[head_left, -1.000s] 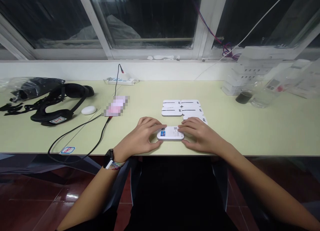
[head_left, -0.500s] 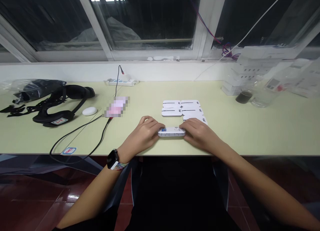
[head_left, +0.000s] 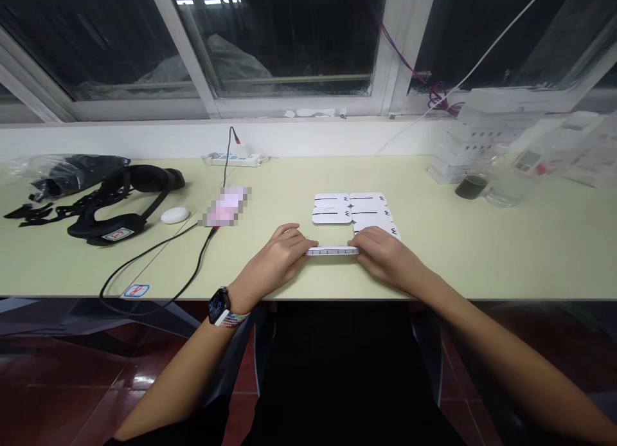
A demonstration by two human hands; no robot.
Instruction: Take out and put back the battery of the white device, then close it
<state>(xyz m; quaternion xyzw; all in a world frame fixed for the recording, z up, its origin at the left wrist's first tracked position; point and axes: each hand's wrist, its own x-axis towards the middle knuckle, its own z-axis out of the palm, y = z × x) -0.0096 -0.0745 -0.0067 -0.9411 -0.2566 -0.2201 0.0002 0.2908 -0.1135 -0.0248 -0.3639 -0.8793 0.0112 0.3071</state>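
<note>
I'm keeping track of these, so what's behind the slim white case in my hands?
Behind the slim white case, five similar white cases show on the tabletop; your right hand partly covers the nearest. Anything directly against the held case's far side is hidden.

Ends of white case (head_left: pixel 339 250) covered by left hand (head_left: pixel 278 259) and right hand (head_left: pixel 385 256), side marks (head_left: pixel 327 252) too small to be read, phone (head_left: pixel 227 206) pixelated, plastic bag (head_left: pixel 62 171) cut by left edge.
</note>
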